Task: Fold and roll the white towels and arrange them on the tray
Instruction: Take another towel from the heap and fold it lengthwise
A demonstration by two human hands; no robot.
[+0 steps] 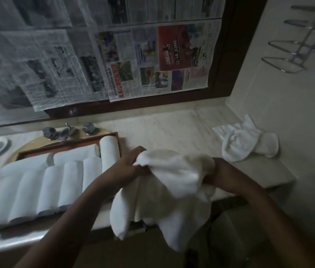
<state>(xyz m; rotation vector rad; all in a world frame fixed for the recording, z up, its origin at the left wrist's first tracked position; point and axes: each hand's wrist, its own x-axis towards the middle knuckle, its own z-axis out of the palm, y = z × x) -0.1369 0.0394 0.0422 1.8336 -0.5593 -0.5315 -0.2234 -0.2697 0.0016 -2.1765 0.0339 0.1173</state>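
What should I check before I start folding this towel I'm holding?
1. Left hand grips held towel: ok.
2. Right hand grip: cannot tell, towel hides its fingers.
3. Towel laid flat: not ok, bunched and hanging past counter edge.
4. Bare counter between tray and crumpled towel: ok.
5. Free space on tray: cannot tell, rolled towels cover most of it.
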